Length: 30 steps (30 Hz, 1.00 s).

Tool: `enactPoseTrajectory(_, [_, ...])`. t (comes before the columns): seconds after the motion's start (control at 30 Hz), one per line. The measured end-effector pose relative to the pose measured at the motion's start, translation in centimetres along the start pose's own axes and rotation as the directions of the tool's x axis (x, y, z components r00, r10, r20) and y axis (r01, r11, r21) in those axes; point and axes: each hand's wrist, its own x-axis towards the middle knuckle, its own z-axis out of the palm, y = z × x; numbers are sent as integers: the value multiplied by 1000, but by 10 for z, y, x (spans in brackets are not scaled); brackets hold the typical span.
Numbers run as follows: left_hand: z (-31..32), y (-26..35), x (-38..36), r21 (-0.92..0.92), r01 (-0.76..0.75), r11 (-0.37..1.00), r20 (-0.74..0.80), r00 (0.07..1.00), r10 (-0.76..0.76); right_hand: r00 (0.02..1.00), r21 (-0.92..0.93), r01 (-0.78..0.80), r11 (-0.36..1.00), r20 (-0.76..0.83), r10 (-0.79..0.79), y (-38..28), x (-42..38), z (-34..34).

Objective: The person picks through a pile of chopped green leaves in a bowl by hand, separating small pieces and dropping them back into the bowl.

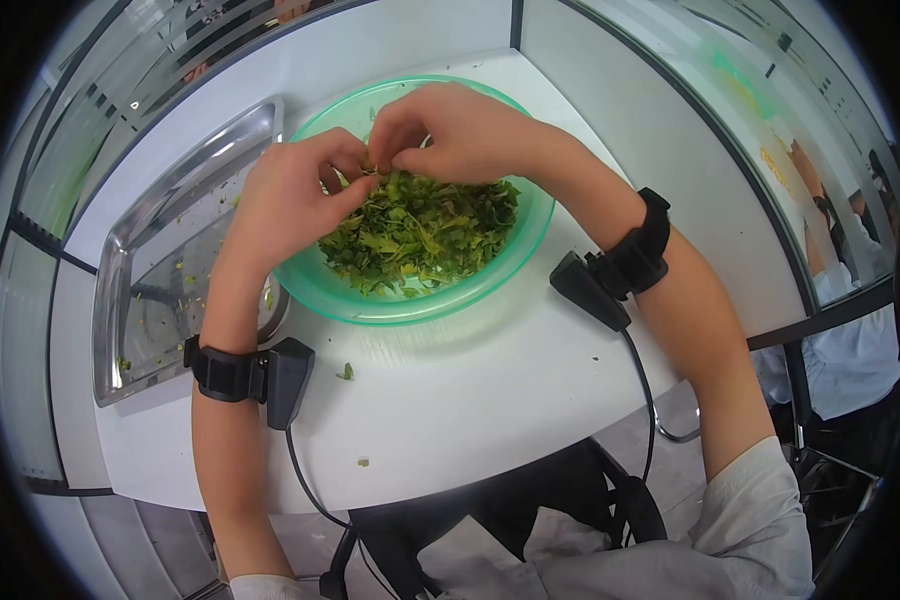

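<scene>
A translucent green bowl holds a heap of chopped or torn leafy herbs. My left hand is over the bowl's left side, thumb and fingers curled together in a pinch. From the upper right, my right hand reaches in with its fingertips pinched too. The fingertips of both hands meet just above the herbs. A small yellowish-green piece of herb shows between them, largely hidden by the fingers.
Left of the bowl lies a metal tray with scattered leaf bits. Leaf scraps dot the white table. Black wrist devices trail cables. Partition panels enclose the table; another person shows at far right.
</scene>
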Motion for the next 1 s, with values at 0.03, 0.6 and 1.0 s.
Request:
enactPoseTrajectory(0.03, [0,0,0,0,0,1000,0,1000,0,999,41,16,999,-31,-15,0,0,0])
enactPoseTrajectory(0.6, [-1,1,0,-14,21,1000,13,1000,-21,998,60,38,997,-45,-35,-8,-1,-2])
enactPoseTrajectory(1.0, [-1,3,0,-38,-9,999,-1,1000,9,998,104,42,994,-41,-37,-5,0,-1])
